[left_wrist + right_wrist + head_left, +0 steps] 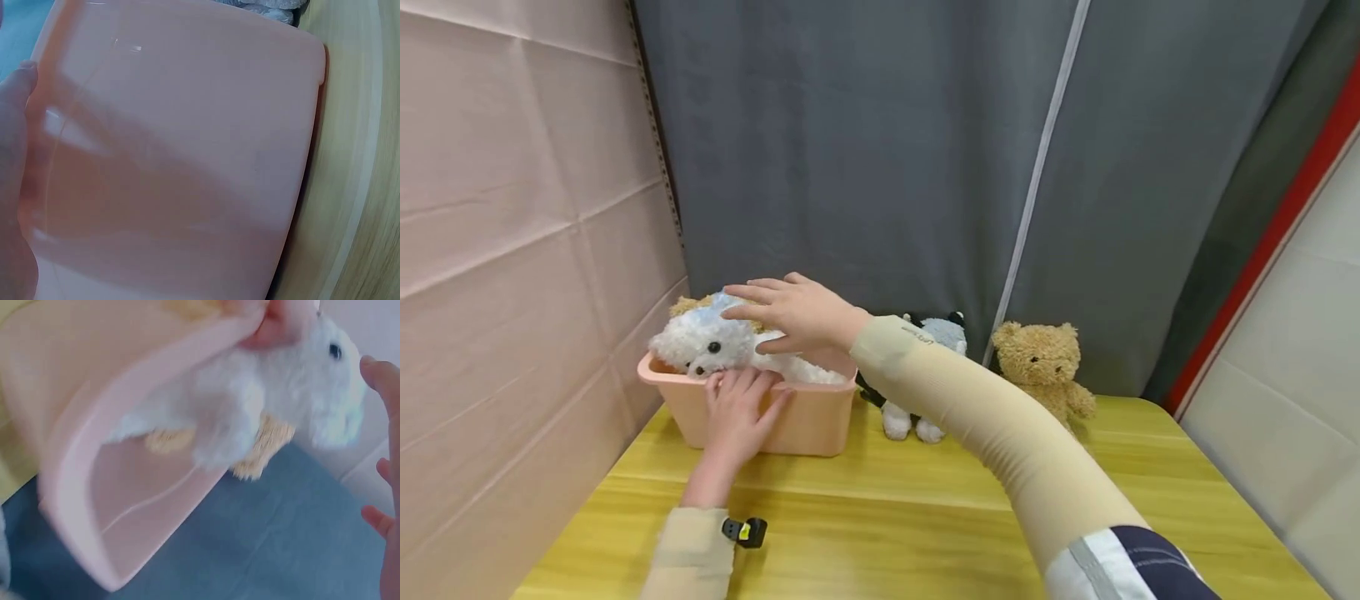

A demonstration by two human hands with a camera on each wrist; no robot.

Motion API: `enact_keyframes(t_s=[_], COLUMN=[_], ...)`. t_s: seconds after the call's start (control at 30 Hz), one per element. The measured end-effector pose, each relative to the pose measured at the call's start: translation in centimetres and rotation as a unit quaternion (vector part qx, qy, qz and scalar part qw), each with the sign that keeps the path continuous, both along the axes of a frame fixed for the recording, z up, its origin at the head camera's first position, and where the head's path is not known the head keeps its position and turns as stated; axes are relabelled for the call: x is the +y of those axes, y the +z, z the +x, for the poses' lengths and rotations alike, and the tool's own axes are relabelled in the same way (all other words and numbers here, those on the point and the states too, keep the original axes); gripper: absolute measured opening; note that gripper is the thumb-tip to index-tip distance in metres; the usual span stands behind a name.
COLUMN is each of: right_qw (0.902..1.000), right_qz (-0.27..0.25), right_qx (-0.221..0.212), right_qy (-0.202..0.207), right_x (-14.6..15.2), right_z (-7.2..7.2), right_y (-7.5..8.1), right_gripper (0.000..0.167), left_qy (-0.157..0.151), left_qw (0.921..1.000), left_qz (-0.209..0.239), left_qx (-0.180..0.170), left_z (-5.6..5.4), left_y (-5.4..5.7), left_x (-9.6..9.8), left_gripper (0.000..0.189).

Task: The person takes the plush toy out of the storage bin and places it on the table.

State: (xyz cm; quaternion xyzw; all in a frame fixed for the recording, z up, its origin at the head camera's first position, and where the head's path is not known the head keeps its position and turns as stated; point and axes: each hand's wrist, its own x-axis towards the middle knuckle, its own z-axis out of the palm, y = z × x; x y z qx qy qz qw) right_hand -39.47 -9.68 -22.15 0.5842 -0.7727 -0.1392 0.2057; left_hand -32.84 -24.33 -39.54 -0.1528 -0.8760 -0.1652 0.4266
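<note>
A pink plastic bin (808, 421) stands at the left of the table. In it lies a white plush toy (737, 342) with black eyes and a pale blue patch on top, its head at the left end. Tan plush (275, 440) shows behind and beneath it. My left hand (741, 412) grips the bin's front rim, fingers bent over the edge beside the toy's chin. Above the white toy, my right hand (805, 312) hovers with its fingers spread and holds nothing. In the right wrist view those fingers (381, 381) appear near the toy's head.
A tan teddy bear (1041, 367) sits at the back right of the wooden table (880, 533). Between it and the bin sits a grey, white and black plush toy (943, 331), partly behind my right forearm. A grey curtain (865, 150) hangs behind; a pale wall (512, 250) borders the left.
</note>
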Motion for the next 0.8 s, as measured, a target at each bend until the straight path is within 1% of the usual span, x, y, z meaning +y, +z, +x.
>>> enact_keyframes(t_s=[0.1,0.23,0.3,0.37,0.43,0.53,0.6,0.7,0.8], right_qw=[0.9996,0.9979,0.9968,0.9956,0.9946,0.9931,0.9927,0.9916,0.991], right_qz=[0.029,0.062,0.078,0.093,0.103,0.105,0.094,0.068,0.04], right_qx=[-0.001,-0.008,-0.01,-0.008,-0.011,-0.029,-0.045,-0.075,-0.082], right_qy=[0.005,0.018,0.016,0.006,-0.01,-0.044,-0.06,-0.08,-0.098], right_x=[-1.9,-4.0,-4.7,-5.3,-5.6,-5.8,-5.6,-5.1,-4.4], right_z=[0.8,1.8,2.1,2.1,1.9,1.4,1.0,0.3,-0.6], right_y=[-0.1,-0.4,-0.4,-0.4,-0.4,-0.3,-0.2,0.0,0.0], right_gripper=[0.065,0.059,0.055,0.052,0.05,0.05,0.052,0.059,0.066], left_qy=[0.006,0.014,0.014,0.013,0.012,0.008,0.006,0.007,0.009], left_qw=[1.0,0.9998,0.9997,0.9997,0.9998,0.9999,1.0,1.0,0.9999], left_qz=[-0.003,-0.001,0.001,0.001,0.001,0.001,0.001,0.0,0.001], left_qx=[0.001,-0.013,-0.019,-0.021,-0.018,-0.01,-0.006,-0.003,-0.005], left_z=[0.0,0.2,0.4,0.4,0.3,0.2,0.2,0.2,0.1], left_y=[0.1,0.1,0.1,0.0,-0.1,-0.1,0.0,0.2,0.3], left_x=[0.1,0.3,0.4,0.4,0.4,0.4,0.4,0.4,0.5], left_gripper=[0.024,0.024,0.025,0.026,0.026,0.024,0.024,0.024,0.023])
